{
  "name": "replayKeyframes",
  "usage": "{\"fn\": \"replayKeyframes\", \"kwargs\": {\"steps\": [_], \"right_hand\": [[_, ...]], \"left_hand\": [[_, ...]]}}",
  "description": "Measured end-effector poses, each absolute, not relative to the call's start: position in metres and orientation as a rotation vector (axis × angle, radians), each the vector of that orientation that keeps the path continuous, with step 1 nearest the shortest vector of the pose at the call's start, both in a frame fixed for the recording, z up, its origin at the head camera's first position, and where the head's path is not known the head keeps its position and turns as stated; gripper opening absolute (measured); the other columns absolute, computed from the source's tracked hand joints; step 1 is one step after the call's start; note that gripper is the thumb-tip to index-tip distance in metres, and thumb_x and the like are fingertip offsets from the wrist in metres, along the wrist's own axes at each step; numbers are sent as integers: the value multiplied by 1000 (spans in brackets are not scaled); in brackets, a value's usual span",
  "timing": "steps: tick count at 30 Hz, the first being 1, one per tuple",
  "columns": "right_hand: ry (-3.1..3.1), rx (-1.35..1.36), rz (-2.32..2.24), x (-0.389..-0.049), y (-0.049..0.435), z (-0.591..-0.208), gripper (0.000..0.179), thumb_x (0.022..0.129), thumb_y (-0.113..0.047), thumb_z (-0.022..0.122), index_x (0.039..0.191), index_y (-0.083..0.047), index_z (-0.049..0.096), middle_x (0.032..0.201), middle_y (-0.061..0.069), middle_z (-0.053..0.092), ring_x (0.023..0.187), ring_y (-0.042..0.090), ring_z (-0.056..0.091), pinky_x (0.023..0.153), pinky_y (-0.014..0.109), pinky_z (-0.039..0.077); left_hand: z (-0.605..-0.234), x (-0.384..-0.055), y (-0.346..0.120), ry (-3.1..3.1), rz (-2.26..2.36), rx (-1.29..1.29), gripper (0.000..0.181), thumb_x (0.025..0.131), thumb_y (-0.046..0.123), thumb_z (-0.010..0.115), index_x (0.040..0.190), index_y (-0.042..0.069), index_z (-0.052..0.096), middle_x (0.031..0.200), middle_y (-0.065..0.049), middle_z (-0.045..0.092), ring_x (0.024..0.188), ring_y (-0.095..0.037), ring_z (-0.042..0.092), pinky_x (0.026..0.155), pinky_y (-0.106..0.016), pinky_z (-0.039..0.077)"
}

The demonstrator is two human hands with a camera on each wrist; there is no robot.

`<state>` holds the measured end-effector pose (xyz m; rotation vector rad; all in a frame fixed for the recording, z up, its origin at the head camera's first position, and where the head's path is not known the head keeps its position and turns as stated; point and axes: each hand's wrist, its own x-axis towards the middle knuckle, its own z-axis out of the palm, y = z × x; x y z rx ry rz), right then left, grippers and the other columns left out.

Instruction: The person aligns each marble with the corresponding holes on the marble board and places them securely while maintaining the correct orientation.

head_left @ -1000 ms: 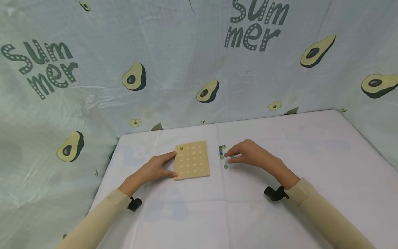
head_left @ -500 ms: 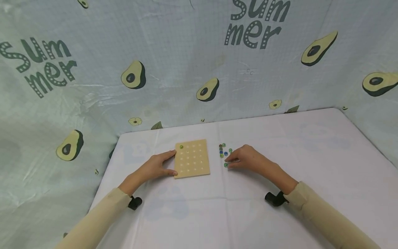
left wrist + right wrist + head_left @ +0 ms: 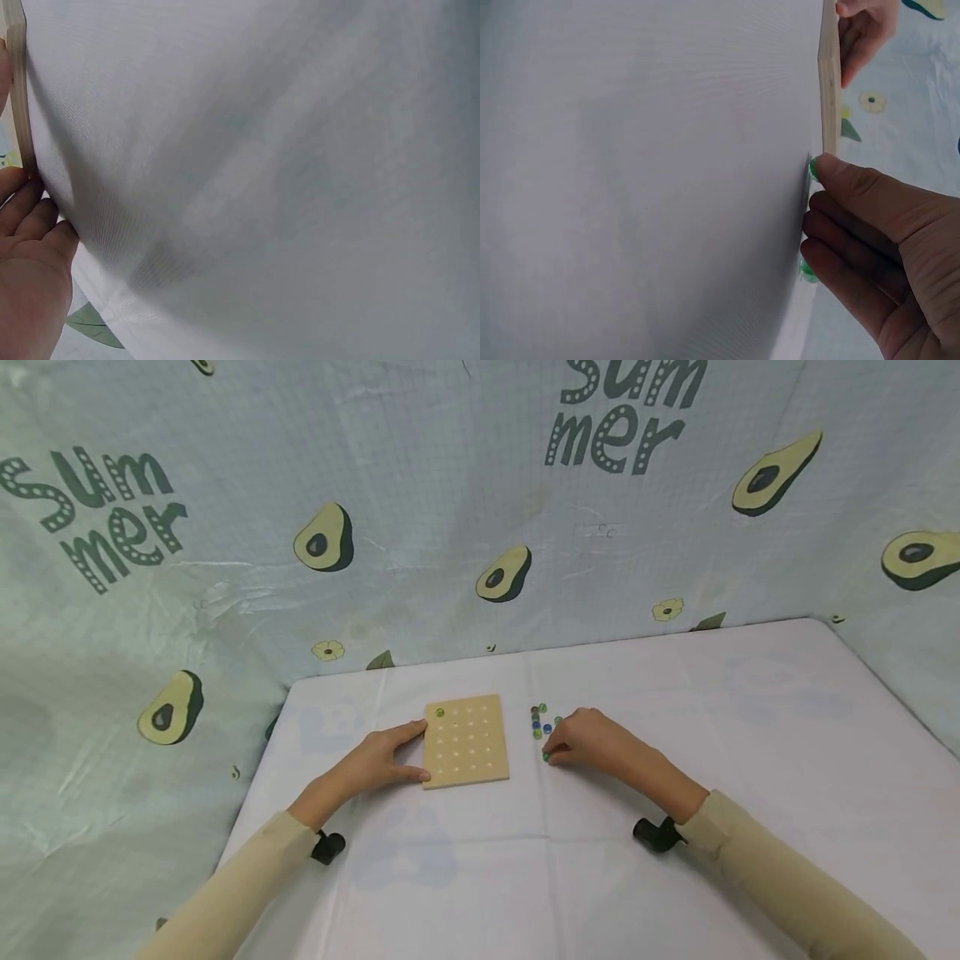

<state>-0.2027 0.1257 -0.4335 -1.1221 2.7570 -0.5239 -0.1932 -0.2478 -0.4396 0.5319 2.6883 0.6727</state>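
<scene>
while green marble (image 3: 546, 757) is pinched by right hand (image 3: 590, 741), board (image 3: 466, 747) should be steadied by spread left hand (image 3: 377, 763).

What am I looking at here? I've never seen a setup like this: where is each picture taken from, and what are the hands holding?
There is no machine, just a person's two bare hands. The wide picture comes from a camera on the head, looking forward and down. The two close ones come from black wrist cameras, one per arm.

On the white-covered table lies a pale board with rows of small hollows. A yellowish-green marble sits near its far left corner. To its right are loose marbles, some blue, some green.

The left hand rests against the board's left edge. The right hand pinches a green marble; whether it is off the cloth, I can't tell.
</scene>
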Motion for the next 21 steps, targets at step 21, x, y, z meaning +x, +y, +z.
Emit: {"fn": "replayKeyframes", "kwargs": {"steps": [21], "right_hand": [[2716, -1289, -840, -207, 135, -437, 16, 82, -15, 86, 97, -8, 84, 85, 0, 79, 71, -2, 70, 60, 13, 53]], "left_hand": [[-438, -193, -248, 2679, 696, 515, 101, 81, 44, 84, 159, 8, 33, 163, -14, 33, 151, -34, 30, 120, -51, 32]]}}
